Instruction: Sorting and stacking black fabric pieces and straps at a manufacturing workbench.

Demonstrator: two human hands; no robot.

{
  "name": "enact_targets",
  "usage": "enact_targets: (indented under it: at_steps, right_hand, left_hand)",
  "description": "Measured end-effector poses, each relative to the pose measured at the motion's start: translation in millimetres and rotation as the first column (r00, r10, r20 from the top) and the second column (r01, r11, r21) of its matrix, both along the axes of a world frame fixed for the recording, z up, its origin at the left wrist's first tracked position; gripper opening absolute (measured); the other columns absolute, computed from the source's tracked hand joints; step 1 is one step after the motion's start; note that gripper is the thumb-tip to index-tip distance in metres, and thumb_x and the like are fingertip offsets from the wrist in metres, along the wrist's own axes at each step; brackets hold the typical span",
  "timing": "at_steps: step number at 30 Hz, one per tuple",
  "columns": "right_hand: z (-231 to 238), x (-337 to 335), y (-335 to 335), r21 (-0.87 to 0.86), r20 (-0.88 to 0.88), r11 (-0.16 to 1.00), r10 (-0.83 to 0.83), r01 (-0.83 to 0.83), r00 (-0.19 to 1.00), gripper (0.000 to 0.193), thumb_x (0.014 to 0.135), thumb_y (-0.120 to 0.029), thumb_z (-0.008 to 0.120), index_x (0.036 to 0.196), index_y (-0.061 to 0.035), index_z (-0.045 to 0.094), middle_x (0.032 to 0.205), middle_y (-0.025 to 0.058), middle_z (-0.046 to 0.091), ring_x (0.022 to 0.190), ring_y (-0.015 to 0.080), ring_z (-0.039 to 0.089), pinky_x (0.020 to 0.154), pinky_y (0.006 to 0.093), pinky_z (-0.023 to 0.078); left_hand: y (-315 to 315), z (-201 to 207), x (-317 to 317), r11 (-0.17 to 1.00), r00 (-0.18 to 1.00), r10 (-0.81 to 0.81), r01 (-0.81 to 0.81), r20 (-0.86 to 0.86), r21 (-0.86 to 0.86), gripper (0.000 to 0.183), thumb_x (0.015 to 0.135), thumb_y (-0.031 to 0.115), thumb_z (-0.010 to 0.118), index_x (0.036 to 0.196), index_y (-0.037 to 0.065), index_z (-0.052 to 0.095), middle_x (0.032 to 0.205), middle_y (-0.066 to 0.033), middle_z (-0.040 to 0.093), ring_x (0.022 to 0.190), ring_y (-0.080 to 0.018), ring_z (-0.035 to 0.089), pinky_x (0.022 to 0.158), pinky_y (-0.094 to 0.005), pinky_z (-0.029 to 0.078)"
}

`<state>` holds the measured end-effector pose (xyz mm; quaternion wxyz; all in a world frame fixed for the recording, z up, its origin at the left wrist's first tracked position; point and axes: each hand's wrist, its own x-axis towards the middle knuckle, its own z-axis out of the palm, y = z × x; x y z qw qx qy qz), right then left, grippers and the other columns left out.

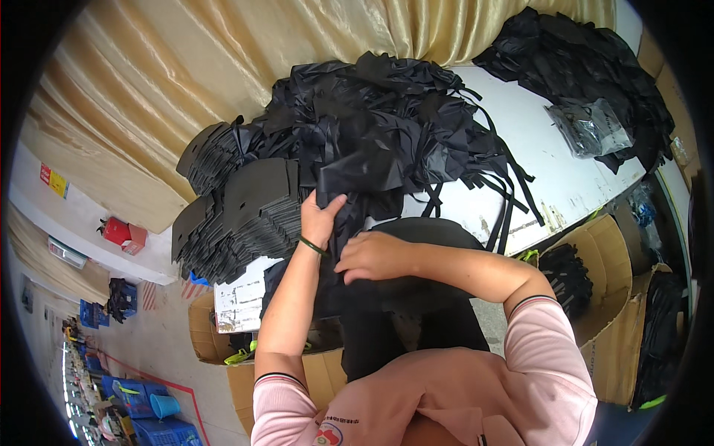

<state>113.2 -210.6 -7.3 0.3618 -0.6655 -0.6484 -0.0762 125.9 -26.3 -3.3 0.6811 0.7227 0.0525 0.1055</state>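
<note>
From the head view, the one view here, I am watching a person in a pink shirt [424, 372] working at a white table [550, 145] with two bare hands. The left hand [320, 223], its wrist wearing a dark band [313, 246], is closing on the lower edge of a black fabric piece [364, 169], thumb on one side and fingers on the other. That piece is lying up against the near side of a big black heap [372, 93], in front of the person. The right hand [375, 255] is bending in just below, palm down, fingers loosely curled, its fingertips hovering beside or touching a dark strip under the left hand; I cannot tell whether it is gripping anything. Left of the heap, flat dark pieces [256, 195] are standing in several leaning, overlapping stacks near the table's edge. Black straps [506, 197] are trailing from the heap's right side across the white top. Farther right, a second black pile [573, 63] is spreading over the table's far end, with a clear plastic bag [593, 128] resting against its near side. A gold curtain [178, 67] is hanging behind it all. Below the table's right edge, an open cardboard box [611, 279] is holding dark items, and blue crates [137, 398] are sitting on the floor far left.
</note>
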Motion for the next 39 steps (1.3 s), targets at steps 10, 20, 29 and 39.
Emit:
enact_targets:
  at_steps: [10,20,29,39]
  right_hand:
    - [4,50,-18,0.079,-0.263,0.73,-0.642,0.679,0.72,0.072,0.07,-0.003,0.068,0.135,-0.0107,0.039,0.122,0.0162,0.051,0.115,0.034,0.05,0.108,0.0462,0.031]
    - [100,78,-65,0.467,-0.339,0.687,-0.442,0.557,0.83,0.03,0.078,0.008,0.046,0.101,-0.0013,0.063,0.098,0.0112,0.067,0.099,0.0232,0.063,0.091,0.0304,0.046]
    - [313,27,-89,0.356,0.168,0.823,-0.521,0.441,0.837,0.018,0.081,-0.013,0.064,0.091,0.0011,0.067,0.086,0.0175,0.068,0.082,0.0225,0.066,0.077,0.0367,0.05]
    - [295,-39,-6,-0.005,-0.766,0.993,-0.081,0.121,0.637,0.028,0.083,-0.019,0.071,0.105,-0.0028,0.065,0.094,0.0094,0.065,0.085,0.0166,0.058,0.075,0.0306,0.048]
  left_hand:
    - [-5,80,-67,0.941,0.97,0.078,0.004,0.228,-0.339,0.029,0.091,0.01,0.062,0.118,0.002,0.059,0.117,-0.0066,0.063,0.103,-0.0178,0.06,0.093,-0.0309,0.046]
    - [79,89,-113,0.977,0.957,0.213,-0.213,0.195,-0.023,0.016,0.087,0.004,0.066,0.102,0.002,0.062,0.093,-0.0022,0.066,0.081,-0.0084,0.06,0.078,-0.0217,0.047]
    - [34,95,-32,0.713,0.842,0.212,-0.481,0.496,0.51,0.07,0.074,0.01,0.078,0.133,0.002,0.04,0.13,-0.0176,0.046,0.121,-0.028,0.046,0.103,-0.0339,0.036]
    - [-115,84,-94,0.986,0.714,0.126,-0.169,0.688,-0.005,0.079,0.073,0.017,0.081,0.132,-0.001,0.032,0.121,-0.0106,0.044,0.108,-0.0205,0.046,0.092,-0.0328,0.037]
